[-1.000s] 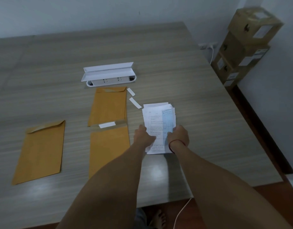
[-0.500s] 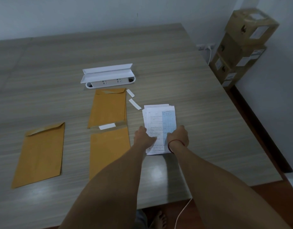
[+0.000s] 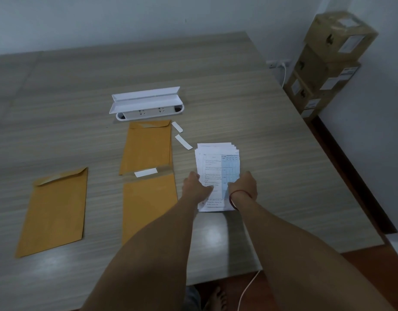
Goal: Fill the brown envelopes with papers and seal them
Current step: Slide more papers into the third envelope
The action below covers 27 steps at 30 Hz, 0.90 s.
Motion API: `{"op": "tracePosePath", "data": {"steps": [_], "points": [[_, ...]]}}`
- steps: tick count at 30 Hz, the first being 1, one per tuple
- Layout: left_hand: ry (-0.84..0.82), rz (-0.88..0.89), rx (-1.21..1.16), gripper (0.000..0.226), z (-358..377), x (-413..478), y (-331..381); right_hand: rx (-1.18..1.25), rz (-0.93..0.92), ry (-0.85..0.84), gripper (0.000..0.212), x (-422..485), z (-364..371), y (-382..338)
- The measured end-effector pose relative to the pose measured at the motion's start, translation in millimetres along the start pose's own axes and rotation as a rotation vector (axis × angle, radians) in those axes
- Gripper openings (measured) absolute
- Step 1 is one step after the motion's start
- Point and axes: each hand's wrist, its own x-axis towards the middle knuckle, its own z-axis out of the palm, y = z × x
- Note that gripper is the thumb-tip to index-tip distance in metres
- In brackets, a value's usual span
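A stack of white printed papers [image 3: 217, 162] lies on the wooden table [image 3: 272, 140]. My left hand [image 3: 196, 186] presses on the stack's left side and my right hand [image 3: 244, 186], with a red cord at the wrist, grips its right side. Three brown envelopes lie to the left: one at the far left [image 3: 55, 212] with its flap folded, one near the middle [image 3: 147, 145], and a third [image 3: 146, 203] just left of my left forearm, its flap open with a white strip [image 3: 146, 172] on it.
A white socket box with its lid raised [image 3: 146, 106] sits behind the envelopes. Two white paper strips [image 3: 181, 136] lie beside the papers. Stacked cardboard boxes [image 3: 325, 61] stand against the wall at the right. A white cable [image 3: 247, 288] hangs below the table's near edge.
The fanned top sheets have settled flat onto the stack. Both hands stay at the stack's lower part, hardly moved.
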Motion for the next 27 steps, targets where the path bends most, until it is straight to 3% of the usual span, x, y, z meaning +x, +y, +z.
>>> {"op": "tracePosePath", "data": {"steps": [11, 19, 23, 27], "points": [[-0.019, -0.059, -0.058, 0.049, 0.5, -1.6, 2.6, -0.022, 0.033, 0.050, 0.018, 4.0, 5.5, -1.0], [-0.027, -0.099, -0.106, 0.058, 2.9, -4.3, 7.2, -0.052, 0.026, 0.030, 0.011, -1.1, 10.4, 0.7], [-0.040, -0.095, -0.147, 0.035, 2.3, 0.4, 6.7, -0.002, 0.027, 0.010, 0.030, -1.8, 4.8, 2.6], [-0.051, -0.133, -0.224, 0.019, 2.9, -0.7, 9.6, -0.035, 0.002, -0.030, 0.027, 1.2, 2.9, 5.8]]}}
